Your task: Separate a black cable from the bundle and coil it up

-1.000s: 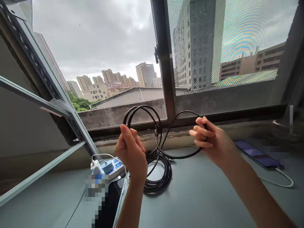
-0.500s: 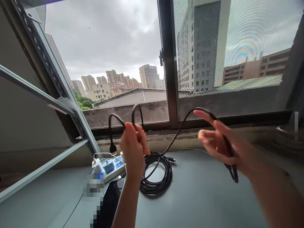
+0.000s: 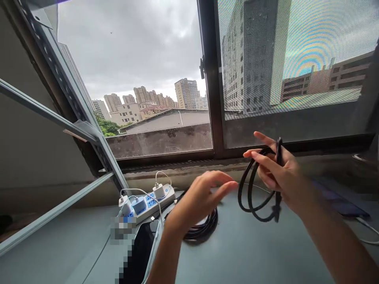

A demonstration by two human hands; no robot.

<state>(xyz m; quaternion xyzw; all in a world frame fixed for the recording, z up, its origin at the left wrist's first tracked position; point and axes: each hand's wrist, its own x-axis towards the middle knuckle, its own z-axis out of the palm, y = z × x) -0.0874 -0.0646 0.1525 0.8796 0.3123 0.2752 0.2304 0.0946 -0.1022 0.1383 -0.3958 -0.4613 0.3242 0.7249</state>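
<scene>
A black cable [image 3: 251,185] hangs in loose loops from my right hand [image 3: 280,169]. The fingers of that hand are curled about the loops, with the index finger pointing outward, and a connector dangles below. To the left, my left hand [image 3: 204,197] is raised with nothing in it, thumb and fingers apart, its fingertips close to the loops. Behind and below it a second coiled black cable [image 3: 204,230] lies on the table [image 3: 251,252], partly hidden by the left hand and forearm.
A white power strip [image 3: 148,207] with plugs and white cords lies at the left, near a dark phone [image 3: 142,248]. Another phone [image 3: 345,203] with a white cable rests at the right. A metal rack [image 3: 100,146] stands left, and a window [image 3: 166,154] is behind.
The cable has left my left hand and now hangs gathered in loops from my right. My left hand has opened and moved right and down, closer to the right hand.
</scene>
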